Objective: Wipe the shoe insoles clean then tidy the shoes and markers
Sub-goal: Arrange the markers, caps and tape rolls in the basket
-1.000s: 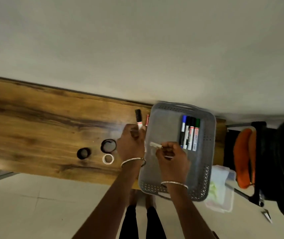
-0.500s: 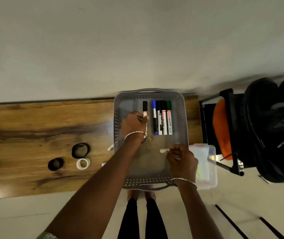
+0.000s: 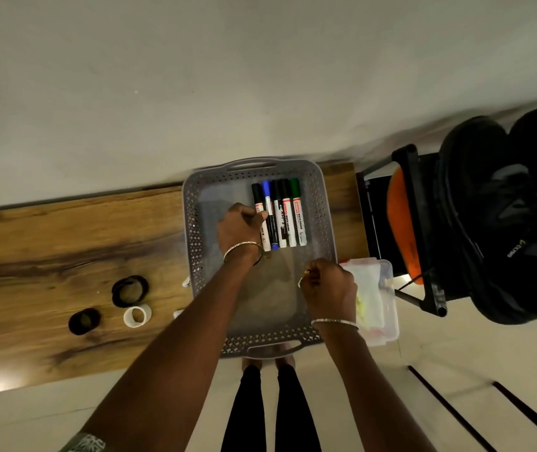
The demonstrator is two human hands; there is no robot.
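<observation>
A grey perforated tray (image 3: 325,223) lies on the right end of the wooden table (image 3: 65,256). Inside it several whiteboard markers (image 3: 288,220) lie side by side, with black, blue and green caps. My left hand (image 3: 239,228) grips a black-capped marker (image 3: 257,199) and holds it against the left side of that row. My right hand (image 3: 329,290) hovers over the tray's right edge with its fingers curled; the small white piece it pinched is hidden inside them. Black shoes (image 3: 501,223) sit on a black rack (image 3: 417,230) at the right.
Two black tape rolls (image 3: 129,290) (image 3: 83,321) and a white roll (image 3: 137,316) lie on the table left of the tray. A white marker end (image 3: 186,282) pokes out by the tray's left wall. A clear plastic box (image 3: 387,298) with cloths stands by the tray's right side.
My left hand carried the black-capped marker from the table into the tray and laid it against the row. My right hand stayed over the tray; the white piece no longer shows.
</observation>
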